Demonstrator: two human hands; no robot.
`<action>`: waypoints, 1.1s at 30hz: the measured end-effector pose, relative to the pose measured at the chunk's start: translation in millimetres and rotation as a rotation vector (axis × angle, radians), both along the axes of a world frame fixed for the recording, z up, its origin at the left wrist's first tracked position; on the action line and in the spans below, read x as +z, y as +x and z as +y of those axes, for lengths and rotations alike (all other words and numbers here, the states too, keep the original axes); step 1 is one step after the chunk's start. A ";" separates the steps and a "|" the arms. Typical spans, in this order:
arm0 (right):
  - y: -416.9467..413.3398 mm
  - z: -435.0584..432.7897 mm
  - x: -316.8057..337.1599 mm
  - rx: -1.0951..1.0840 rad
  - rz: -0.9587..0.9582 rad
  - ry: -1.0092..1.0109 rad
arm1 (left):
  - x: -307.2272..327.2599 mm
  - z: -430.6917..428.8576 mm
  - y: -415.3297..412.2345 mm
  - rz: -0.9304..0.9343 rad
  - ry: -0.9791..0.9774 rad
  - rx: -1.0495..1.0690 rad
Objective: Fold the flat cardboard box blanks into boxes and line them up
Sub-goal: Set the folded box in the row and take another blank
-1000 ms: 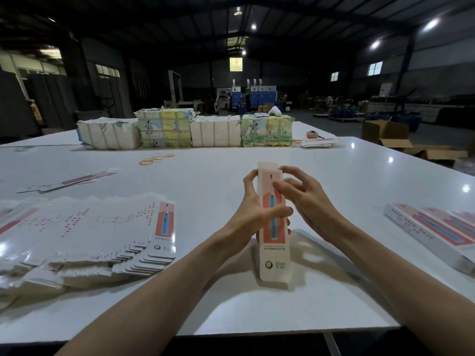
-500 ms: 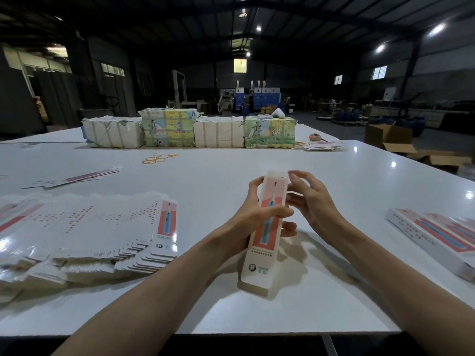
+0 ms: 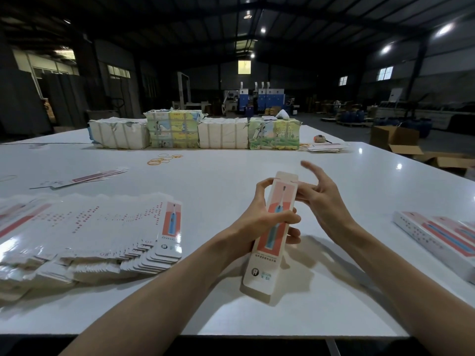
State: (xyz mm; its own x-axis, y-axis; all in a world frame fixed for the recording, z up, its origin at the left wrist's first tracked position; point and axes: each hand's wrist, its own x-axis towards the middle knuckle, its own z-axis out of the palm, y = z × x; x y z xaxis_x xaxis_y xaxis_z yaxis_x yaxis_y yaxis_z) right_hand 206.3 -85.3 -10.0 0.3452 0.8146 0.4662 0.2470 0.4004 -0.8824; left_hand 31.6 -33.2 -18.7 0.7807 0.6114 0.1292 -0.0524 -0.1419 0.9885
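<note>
A long narrow box, white with a coral panel and a blue toothbrush picture, is tilted above the table, its top flap pointing away from me. My left hand is wrapped round its middle. My right hand sits at the box's upper right edge, lower fingers touching the side near the top flap, index finger raised and spread. A fanned stack of flat blanks lies at the left. Folded boxes lie side by side at the right edge.
The white table carries four wrapped bundles in a row at the back, yellow rubber bands, loose blanks at left, a few more at the back right. Open cardboard cartons stand beyond the table's right side.
The box has tilted, its bottom end swinging toward me and lower. My right hand has drawn back from the top front face to the upper right edge, its fingers spreading.
</note>
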 end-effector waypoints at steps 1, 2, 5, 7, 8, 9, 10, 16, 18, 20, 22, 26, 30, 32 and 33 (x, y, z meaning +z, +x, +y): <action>0.6 0.0 0.3 0.003 -0.001 -0.004 | -0.6 0.7 0.1 0.000 -0.005 -0.003; 0.8 -0.1 0.5 0.008 -0.008 0.006 | -1.4 1.2 0.1 0.002 -0.011 -0.004; 1.2 -0.8 -1.7 0.025 -0.028 0.059 | -4.3 4.1 1.9 0.004 -0.032 -0.008; 1.2 -1.6 -2.2 0.046 -0.032 0.081 | -5.4 6.2 2.5 -0.006 -0.059 -0.009; 0.8 -2.2 -1.8 0.064 -0.026 0.078 | -5.8 6.7 2.3 -0.009 -0.072 -0.007; 0.5 -2.3 -1.6 0.090 -0.011 0.062 | -6.2 7.0 1.8 -0.007 -0.077 -0.004; 0.3 -2.1 -1.1 0.121 0.024 0.035 | -6.4 6.9 1.4 0.000 -0.072 0.000; 0.7 -2.1 7.4 0.207 0.278 -0.085 | -4.9 4.7 2.9 0.038 0.011 0.009; 0.1 -1.8 7.1 0.159 0.304 -0.089 | -5.6 4.3 2.8 0.048 0.021 -0.003; 0.4 -1.3 7.0 0.129 0.351 -0.102 | -6.2 4.9 2.5 0.047 0.040 -0.008; 1.2 -1.2 8.2 0.127 0.406 -0.124 | -6.8 5.8 2.6 0.035 0.062 -0.004; 2.2 -1.5 9.2 0.133 0.438 -0.139 | -7.7 5.8 3.5 0.022 0.083 -0.005; 3.0 -2.2 10.3 0.147 0.439 -0.140 | -7.6 4.3 3.1 0.005 0.094 0.007; 2.6 -2.7 10.3 0.146 0.421 -0.136 | -8.1 3.3 4.1 -0.014 0.114 0.020; 2.4 -3.0 10.0 0.148 0.397 -0.129 | -8.6 2.9 5.0 -0.023 0.128 0.025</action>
